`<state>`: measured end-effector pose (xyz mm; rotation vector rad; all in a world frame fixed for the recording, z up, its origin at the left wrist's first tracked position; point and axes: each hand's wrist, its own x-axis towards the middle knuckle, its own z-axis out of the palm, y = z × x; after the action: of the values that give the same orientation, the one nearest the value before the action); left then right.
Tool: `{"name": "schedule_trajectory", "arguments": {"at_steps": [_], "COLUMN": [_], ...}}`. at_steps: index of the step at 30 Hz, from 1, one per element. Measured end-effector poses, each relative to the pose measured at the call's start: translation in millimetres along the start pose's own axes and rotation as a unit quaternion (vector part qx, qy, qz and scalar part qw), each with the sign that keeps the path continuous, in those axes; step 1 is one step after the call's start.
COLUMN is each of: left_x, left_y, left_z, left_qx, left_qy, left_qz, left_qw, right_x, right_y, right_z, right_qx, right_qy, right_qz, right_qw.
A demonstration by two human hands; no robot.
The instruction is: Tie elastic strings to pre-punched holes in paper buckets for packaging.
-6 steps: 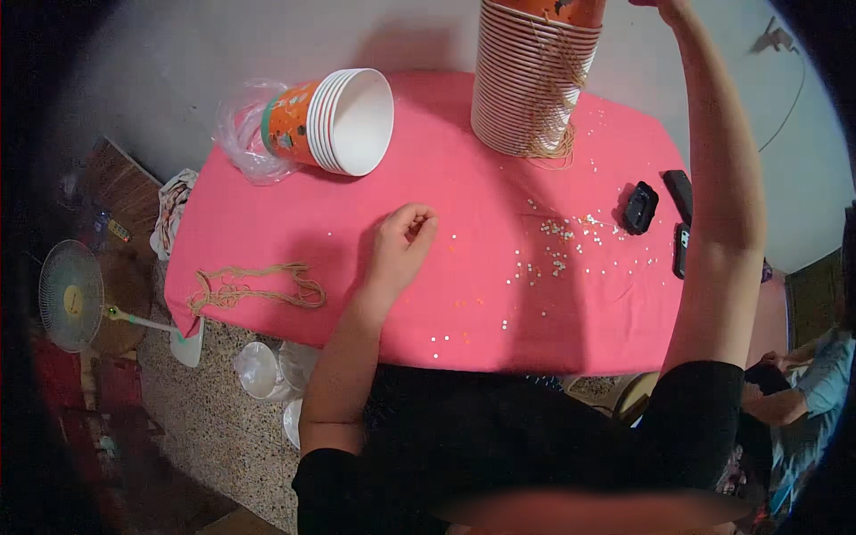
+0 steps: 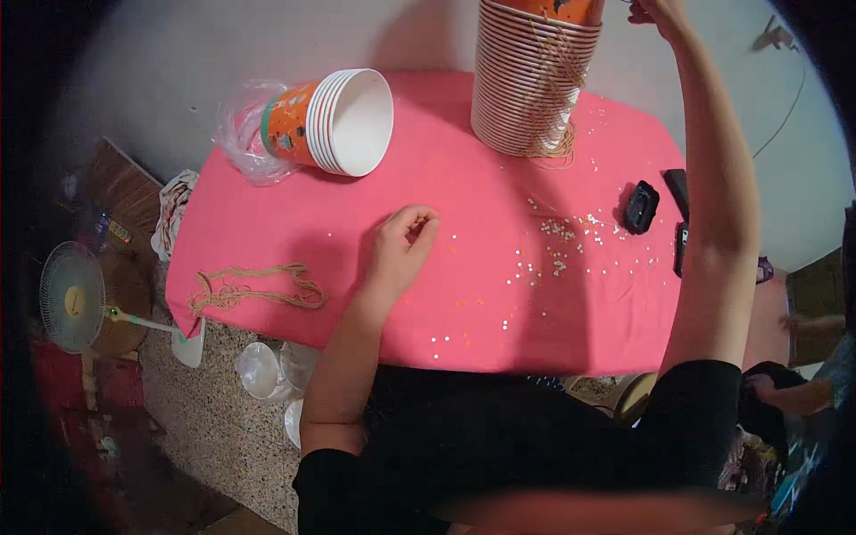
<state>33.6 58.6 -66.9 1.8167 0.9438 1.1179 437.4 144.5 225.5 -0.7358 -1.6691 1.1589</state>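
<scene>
My left hand (image 2: pixel 406 245) rests on the pink tablecloth, fingers curled in toward the thumb, with nothing visible in them. At the top edge, my raised right hand (image 2: pixel 658 12) is partly cut off. Its fingers are bent together beside the top of a tall stack of paper buckets (image 2: pixel 513 89); a thin thing at the fingertips is too small to name. The uppermost bucket is printed orange. Tan strings (image 2: pixel 557 134) hang down the stack's side. Further left, a shorter bucket stack (image 2: pixel 361 120) lies on its side, mouth toward the right, partly inside a clear plastic bag (image 2: pixel 245 134).
Looped tan strings (image 2: pixel 259 287) lie at the table's left. Small white and orange discs (image 2: pixel 560 234) are scattered across the pink cloth (image 2: pixel 428 303). A black tray (image 2: pixel 640 207) and dark items stand near my right arm. A fan (image 2: pixel 71 299) is left; another person's arm (image 2: pixel 798 395) shows right.
My right hand has shifted slightly left and down, showing more of its fingers. My left hand stays nearly still. The other person at the right has moved an arm.
</scene>
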Motion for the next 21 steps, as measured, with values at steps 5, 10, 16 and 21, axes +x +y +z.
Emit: {"name": "schedule_trajectory", "arguments": {"at_steps": [5,10,16,21], "left_x": [3,8,0,1], "left_y": [-3,-2,0,-1], "left_z": [-1,7,-1,-1], "left_qx": [-0.011,0.006,0.031,0.033], "left_qy": [0.0,-0.024,-0.008,-0.012], "left_qz": [0.005,0.035,0.008,-0.001], "left_qw": [1.0,0.999,0.999,0.999], "right_x": [-2,-1,18,30], "right_y": [19,20,-2,-2], "right_z": [-1,-36,64,68], "right_qx": [-0.4,-0.55,-0.605,-0.616], "right_qy": [0.392,0.446,0.4,0.342], "right_qz": [0.112,-0.123,-0.2,-0.208], "right_qw": [0.821,0.695,0.659,0.678]}}
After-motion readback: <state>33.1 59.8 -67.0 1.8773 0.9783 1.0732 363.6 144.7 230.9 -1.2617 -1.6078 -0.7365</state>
